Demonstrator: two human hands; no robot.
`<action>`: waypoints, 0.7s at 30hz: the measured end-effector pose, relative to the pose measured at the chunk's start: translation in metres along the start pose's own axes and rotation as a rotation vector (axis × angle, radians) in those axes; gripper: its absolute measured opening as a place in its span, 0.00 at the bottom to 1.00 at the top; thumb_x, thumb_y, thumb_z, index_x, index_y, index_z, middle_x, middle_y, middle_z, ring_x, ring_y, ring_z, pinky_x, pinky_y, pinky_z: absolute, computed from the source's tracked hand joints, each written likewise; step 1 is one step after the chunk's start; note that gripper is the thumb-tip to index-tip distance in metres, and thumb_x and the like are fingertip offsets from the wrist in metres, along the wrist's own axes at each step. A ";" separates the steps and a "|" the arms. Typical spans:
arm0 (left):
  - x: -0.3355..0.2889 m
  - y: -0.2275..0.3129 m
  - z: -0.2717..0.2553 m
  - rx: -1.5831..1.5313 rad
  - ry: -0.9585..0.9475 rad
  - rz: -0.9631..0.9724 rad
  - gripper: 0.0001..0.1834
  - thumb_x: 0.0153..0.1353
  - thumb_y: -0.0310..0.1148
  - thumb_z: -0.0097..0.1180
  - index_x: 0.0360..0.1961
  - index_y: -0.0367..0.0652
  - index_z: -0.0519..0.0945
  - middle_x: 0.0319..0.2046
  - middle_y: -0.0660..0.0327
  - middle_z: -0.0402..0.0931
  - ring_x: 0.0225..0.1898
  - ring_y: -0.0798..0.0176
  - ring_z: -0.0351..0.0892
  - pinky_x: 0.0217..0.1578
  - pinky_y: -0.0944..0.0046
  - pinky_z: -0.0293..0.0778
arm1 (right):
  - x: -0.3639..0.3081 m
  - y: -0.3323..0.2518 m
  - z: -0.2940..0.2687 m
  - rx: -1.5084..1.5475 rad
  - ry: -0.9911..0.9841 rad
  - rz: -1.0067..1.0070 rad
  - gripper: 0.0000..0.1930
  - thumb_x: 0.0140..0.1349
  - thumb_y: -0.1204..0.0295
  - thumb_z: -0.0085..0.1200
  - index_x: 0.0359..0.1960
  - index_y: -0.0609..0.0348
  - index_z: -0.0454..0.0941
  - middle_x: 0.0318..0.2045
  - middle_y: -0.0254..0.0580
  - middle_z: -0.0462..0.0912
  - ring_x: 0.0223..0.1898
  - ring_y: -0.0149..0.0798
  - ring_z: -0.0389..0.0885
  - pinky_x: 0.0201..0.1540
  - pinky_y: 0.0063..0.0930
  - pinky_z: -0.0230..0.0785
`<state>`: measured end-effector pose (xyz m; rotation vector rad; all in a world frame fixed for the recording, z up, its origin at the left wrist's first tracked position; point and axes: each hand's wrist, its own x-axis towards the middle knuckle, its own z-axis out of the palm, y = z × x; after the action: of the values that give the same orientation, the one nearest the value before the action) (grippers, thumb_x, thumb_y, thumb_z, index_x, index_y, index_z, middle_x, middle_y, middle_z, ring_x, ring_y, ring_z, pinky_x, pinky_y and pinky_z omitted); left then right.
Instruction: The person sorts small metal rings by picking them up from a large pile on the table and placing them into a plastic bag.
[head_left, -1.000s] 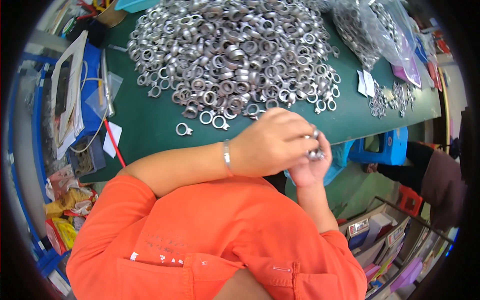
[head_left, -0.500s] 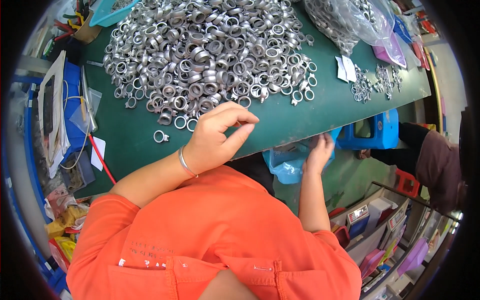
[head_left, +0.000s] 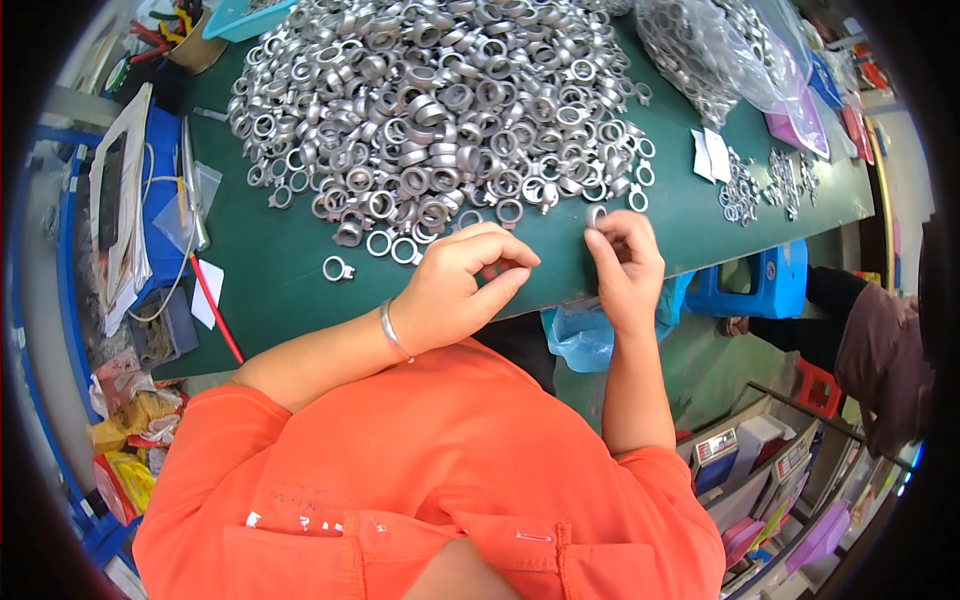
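Observation:
My right hand is over the near edge of the green table, its thumb and fingers closed on a small grey metal ring at the fingertips. To its left, my left hand rests in front of the ring pile, with thumb and forefinger brought together. Whatever that pinch holds, if anything, is hidden. A large heap of metal rings, many with a small lug, spreads beyond both hands. One loose ring lies apart at the heap's near left.
Below the table edge hangs a blue plastic bag, beside a blue plastic stool. Clear bags of metal parts stand at the far right, near smaller part piles. A red tube crosses the left side.
My right hand has come up from the blue bag below the table edge to the tabletop, where a ring is now at its fingertips. The left hand keeps its pinch.

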<state>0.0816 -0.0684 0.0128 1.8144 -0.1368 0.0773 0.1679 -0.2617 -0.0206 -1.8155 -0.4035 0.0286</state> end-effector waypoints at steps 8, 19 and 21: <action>0.009 0.007 0.002 -0.746 -0.068 -0.330 0.08 0.56 0.26 0.57 0.36 0.33 0.77 0.33 0.61 0.75 0.32 0.71 0.74 0.36 0.72 0.73 | -0.030 -0.023 0.018 0.676 -0.221 0.191 0.07 0.58 0.83 0.50 0.39 0.66 0.72 0.36 0.43 0.78 0.30 0.28 0.76 0.30 0.18 0.69; 0.001 -0.006 -0.004 -0.063 0.007 0.180 0.06 0.50 0.20 0.59 0.32 0.38 0.78 0.33 0.60 0.73 0.31 0.69 0.72 0.32 0.71 0.71 | -0.022 -0.027 0.026 0.794 -0.328 0.232 0.22 0.54 0.88 0.49 0.51 0.68 0.62 0.45 0.52 0.74 0.41 0.36 0.77 0.41 0.26 0.74; -0.001 -0.004 -0.003 -0.065 0.035 0.101 0.06 0.51 0.20 0.58 0.32 0.37 0.78 0.33 0.61 0.73 0.32 0.69 0.73 0.33 0.71 0.72 | -0.023 -0.031 0.034 0.706 -0.243 0.013 0.21 0.53 0.87 0.53 0.49 0.67 0.62 0.45 0.53 0.75 0.42 0.37 0.77 0.42 0.26 0.74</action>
<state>0.0812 -0.0649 0.0092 1.7404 -0.2040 0.1736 0.1309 -0.2296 -0.0058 -1.1173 -0.4788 0.3593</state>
